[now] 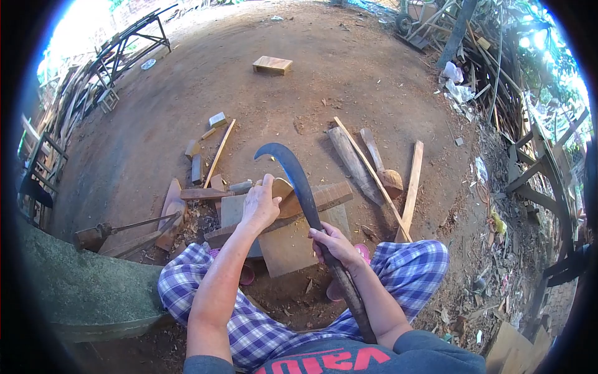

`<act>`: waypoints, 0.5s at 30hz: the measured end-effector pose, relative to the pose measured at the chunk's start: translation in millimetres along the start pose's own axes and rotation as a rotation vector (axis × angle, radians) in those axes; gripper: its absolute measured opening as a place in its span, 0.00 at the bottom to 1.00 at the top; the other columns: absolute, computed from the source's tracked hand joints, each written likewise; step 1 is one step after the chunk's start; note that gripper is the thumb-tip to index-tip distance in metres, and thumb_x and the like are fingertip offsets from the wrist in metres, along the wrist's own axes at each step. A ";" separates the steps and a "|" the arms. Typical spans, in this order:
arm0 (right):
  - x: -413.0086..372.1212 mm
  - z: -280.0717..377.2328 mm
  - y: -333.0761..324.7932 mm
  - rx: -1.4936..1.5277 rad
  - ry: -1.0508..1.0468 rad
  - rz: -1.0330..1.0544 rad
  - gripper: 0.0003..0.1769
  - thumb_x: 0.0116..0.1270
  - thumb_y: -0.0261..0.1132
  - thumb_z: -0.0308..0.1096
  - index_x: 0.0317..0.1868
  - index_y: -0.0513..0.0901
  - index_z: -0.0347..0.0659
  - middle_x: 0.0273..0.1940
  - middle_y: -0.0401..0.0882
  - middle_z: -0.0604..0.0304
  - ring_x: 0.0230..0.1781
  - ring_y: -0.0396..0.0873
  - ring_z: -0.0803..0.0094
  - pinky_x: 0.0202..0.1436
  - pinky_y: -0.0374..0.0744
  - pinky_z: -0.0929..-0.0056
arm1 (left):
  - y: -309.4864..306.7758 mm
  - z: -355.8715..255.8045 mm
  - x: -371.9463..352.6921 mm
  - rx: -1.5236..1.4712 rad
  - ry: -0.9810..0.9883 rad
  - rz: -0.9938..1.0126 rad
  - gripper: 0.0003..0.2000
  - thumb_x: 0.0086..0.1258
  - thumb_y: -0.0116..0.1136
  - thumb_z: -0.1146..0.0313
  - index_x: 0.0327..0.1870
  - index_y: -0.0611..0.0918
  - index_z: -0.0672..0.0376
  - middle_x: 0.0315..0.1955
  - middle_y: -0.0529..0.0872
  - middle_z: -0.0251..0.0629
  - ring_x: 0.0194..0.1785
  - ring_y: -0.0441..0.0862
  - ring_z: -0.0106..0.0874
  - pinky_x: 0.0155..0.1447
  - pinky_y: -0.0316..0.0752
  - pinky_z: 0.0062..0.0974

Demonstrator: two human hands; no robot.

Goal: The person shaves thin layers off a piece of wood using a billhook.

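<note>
- Open-air wood yard in daylight: bare brown dirt ground strewn with chips and shavings.
- Hard sun glare washes out the far left corner; green foliage filters light at far right.
- A dark metal frame stands at the far left, beside stacked timber.
- A tangled heap of scrap wood and white litter lines the right edge.
- A lone wooden block sits well apart on the open ground.
- Logs and a pale plank lie mid-yard; small offcuts lie scattered to the left.
- A grey concrete kerb borders the near left.
</note>
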State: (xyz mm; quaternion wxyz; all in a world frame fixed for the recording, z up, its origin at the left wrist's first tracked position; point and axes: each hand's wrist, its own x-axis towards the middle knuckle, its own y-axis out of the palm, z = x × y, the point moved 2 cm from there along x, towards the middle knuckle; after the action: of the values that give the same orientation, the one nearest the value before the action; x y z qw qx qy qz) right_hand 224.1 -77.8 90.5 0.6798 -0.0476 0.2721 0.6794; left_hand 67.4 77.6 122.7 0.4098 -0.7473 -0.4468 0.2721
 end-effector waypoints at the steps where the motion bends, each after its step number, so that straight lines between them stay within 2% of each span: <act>1: 0.4 -0.5 -0.2 -0.006 -0.003 0.002 0.18 0.72 0.62 0.48 0.46 0.74 0.40 0.23 0.72 0.66 0.17 0.71 0.80 0.20 0.72 0.79 | 0.4 0.3 -0.1 0.006 0.004 -0.009 0.24 0.64 0.63 0.70 0.58 0.65 0.58 0.49 0.79 0.58 0.55 0.77 0.57 0.58 0.70 0.51; 4: -0.8 0.6 0.5 0.004 0.017 -0.001 0.18 0.72 0.62 0.48 0.46 0.74 0.41 0.23 0.72 0.66 0.17 0.71 0.80 0.20 0.72 0.79 | 0.8 0.0 -0.5 0.015 0.011 -0.036 0.23 0.62 0.65 0.71 0.55 0.68 0.59 0.48 0.79 0.54 0.53 0.78 0.53 0.56 0.73 0.49; 15: -2.4 3.3 1.1 -0.013 0.025 -0.005 0.18 0.72 0.63 0.49 0.45 0.73 0.42 0.23 0.72 0.66 0.17 0.71 0.79 0.21 0.73 0.79 | 2.9 1.9 -1.0 0.009 0.024 -0.072 0.24 0.61 0.65 0.72 0.57 0.68 0.58 0.48 0.79 0.54 0.53 0.79 0.53 0.55 0.74 0.49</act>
State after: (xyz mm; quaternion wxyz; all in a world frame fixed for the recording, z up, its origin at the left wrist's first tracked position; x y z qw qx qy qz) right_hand 224.2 -78.4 94.7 0.6777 -0.0612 0.2762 0.6787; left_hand 66.8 76.6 119.3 0.4279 -0.7323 -0.4670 0.2500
